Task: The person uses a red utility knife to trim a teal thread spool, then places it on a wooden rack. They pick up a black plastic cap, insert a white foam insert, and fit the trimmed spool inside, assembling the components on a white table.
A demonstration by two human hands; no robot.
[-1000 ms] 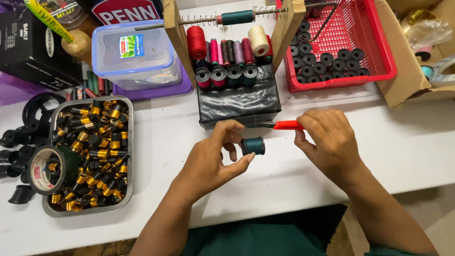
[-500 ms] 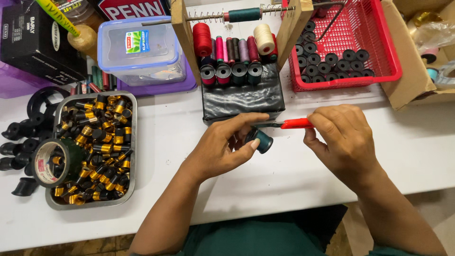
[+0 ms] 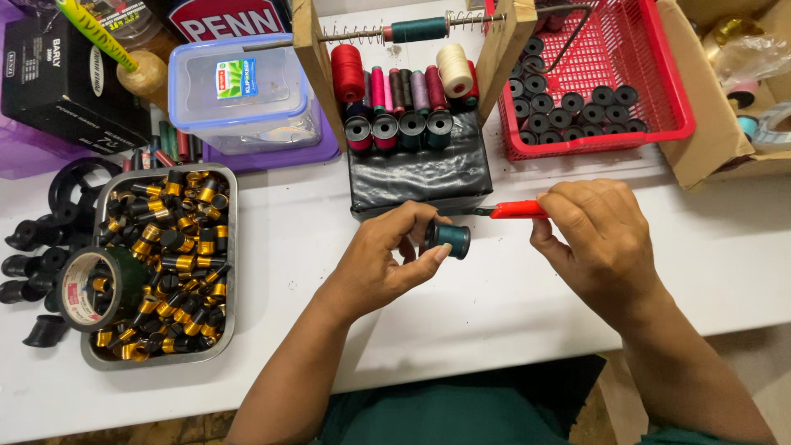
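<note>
White table, metal tray of ferrules

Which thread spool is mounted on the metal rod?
The dark teal spool, threaded on the spring rod between the wooden uprights; the other spools sit in rows below it.

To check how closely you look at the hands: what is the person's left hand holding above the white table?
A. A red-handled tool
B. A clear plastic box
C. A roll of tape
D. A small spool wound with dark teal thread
D: the left hand pinches the small spool of dark teal thread in its fingertips, while the red-handled tool is in the right hand.
</note>
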